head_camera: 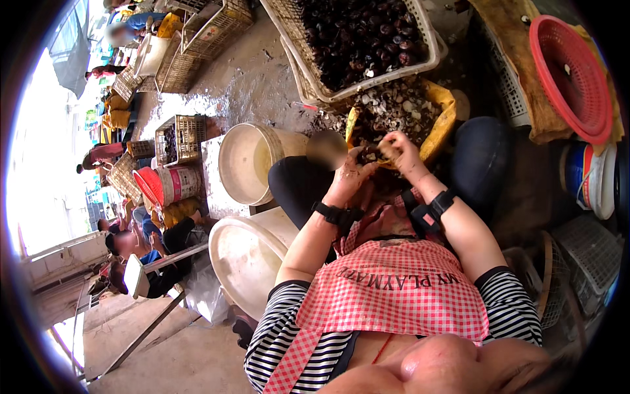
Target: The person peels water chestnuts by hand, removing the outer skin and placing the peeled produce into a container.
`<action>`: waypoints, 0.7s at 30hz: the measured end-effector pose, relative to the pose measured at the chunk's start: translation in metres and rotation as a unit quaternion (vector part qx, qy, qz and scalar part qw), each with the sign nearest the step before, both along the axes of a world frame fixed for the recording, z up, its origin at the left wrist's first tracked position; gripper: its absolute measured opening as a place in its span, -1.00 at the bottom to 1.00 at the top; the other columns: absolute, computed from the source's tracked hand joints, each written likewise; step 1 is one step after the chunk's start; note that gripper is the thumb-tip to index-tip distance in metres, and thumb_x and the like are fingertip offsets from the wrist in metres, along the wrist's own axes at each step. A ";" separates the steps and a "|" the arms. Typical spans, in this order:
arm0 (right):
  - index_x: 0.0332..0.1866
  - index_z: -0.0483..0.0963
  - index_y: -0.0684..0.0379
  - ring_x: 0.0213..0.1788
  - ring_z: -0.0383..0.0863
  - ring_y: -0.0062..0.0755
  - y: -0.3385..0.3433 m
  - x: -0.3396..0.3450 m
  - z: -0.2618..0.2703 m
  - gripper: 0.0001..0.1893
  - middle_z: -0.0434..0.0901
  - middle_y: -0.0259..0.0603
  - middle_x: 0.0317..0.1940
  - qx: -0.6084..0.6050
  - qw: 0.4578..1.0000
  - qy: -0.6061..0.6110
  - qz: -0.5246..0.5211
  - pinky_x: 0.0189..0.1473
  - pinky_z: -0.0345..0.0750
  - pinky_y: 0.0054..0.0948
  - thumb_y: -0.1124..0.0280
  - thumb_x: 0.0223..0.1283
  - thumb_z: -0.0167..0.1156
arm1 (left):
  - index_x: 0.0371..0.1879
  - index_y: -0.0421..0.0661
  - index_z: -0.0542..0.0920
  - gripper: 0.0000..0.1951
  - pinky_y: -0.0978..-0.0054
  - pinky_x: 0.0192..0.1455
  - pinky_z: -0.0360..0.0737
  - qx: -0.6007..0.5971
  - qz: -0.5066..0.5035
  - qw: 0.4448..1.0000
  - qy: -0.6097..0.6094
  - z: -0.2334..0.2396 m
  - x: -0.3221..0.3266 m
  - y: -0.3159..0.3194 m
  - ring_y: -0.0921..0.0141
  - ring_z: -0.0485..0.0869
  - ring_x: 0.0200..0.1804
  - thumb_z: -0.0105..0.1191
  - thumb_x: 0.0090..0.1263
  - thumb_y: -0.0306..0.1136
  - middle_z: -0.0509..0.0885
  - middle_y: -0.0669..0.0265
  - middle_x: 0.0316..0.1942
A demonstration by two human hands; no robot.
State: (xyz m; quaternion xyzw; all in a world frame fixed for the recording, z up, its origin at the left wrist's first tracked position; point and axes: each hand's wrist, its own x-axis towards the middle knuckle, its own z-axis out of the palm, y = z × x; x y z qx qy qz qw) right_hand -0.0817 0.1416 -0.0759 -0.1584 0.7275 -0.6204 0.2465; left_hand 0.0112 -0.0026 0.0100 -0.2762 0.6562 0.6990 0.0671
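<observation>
My left hand [348,175] is bent over the near edge of a yellow sack [440,123], its fingers smeared with dark bits. Whether it grips a small piece cannot be told. Close to its right, my right hand [401,150] is raised over the same edge, fingers curled and blurred; what is between them is unclear. Inside the sack lies a heap of white and brown fragments [406,111]. Just beyond, a pale plastic crate [379,83] holds many dark, glossy, rounded things [364,42], their kind unclear. A blurred round patch covers the spot beside my left hand.
On the left stand a pale bucket [246,165] and a larger white tub [246,261]. A red plastic basket [573,79] rests at the upper right, above a blue and white bucket [593,180]. Crates and other people, one seated [142,241], are farther left. The concrete floor [236,74] is wet.
</observation>
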 end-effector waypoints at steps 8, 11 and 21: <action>-0.07 0.47 0.13 -0.29 0.59 -0.35 -0.003 0.000 0.013 -0.46 0.61 -0.17 -0.30 0.005 1.000 -0.018 0.013 -0.16 0.53 -0.40 -0.18 0.18 0.25 | 0.15 -0.31 0.44 -0.54 0.71 -0.35 0.49 -0.153 -0.087 0.983 -0.043 -0.002 -0.002 -0.010 0.64 0.52 -0.42 0.22 0.27 -0.56 0.58 0.45 -0.40; -0.13 0.49 0.10 -0.29 0.59 -0.37 -0.002 -0.005 0.014 -0.51 0.61 -0.21 -0.34 0.009 0.999 0.030 -0.020 -0.17 0.53 -0.40 -0.17 0.20 0.23 | 0.17 -0.32 0.42 -0.52 0.69 -0.36 0.50 -0.012 -0.060 0.998 -0.015 0.007 -0.007 -0.004 0.63 0.52 -0.43 0.21 0.27 -0.57 0.58 0.46 -0.42; -0.12 0.49 0.18 -0.33 0.55 -0.43 0.017 -0.023 -0.057 -0.55 0.62 -0.24 -0.31 0.088 0.989 -0.083 -0.089 -0.19 0.52 -0.43 -0.05 0.25 0.26 | 0.18 -0.27 0.43 -0.55 0.67 -0.32 0.54 0.027 -0.012 0.999 -0.029 0.019 -0.009 -0.001 0.57 0.58 -0.38 0.16 0.29 -0.57 0.62 0.37 -0.28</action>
